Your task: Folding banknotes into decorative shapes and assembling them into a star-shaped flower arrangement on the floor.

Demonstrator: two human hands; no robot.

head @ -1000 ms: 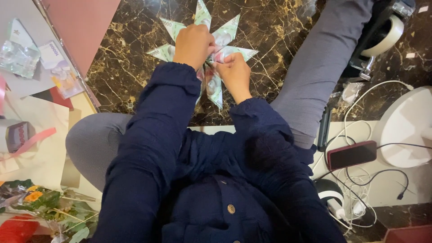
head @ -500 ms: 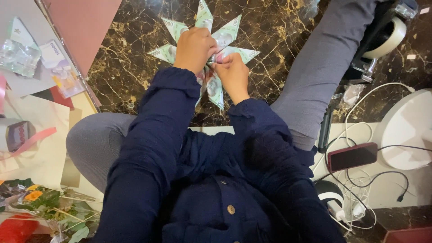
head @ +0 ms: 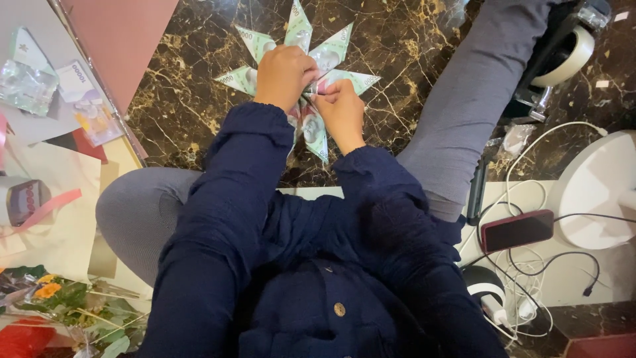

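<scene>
A star of folded green banknotes point(head: 311, 50) lies on the dark marble floor point(head: 179, 113). Many points are already fanned out, but the side near the person looks unfinished. The left hand point(head: 283, 73) is curled, pressing the middle. The right hand point(head: 342, 109) pinches a folded note there.

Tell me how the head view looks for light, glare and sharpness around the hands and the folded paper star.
Head view: light is soft and even, with no hard shadows. The dark marble floor shows only faint sheen, no blown glare. The left hand, right hand and folded paper star are reasonably sharp. The white round base at right is bright but not clipped. The flowers at lower left look softer.
</scene>
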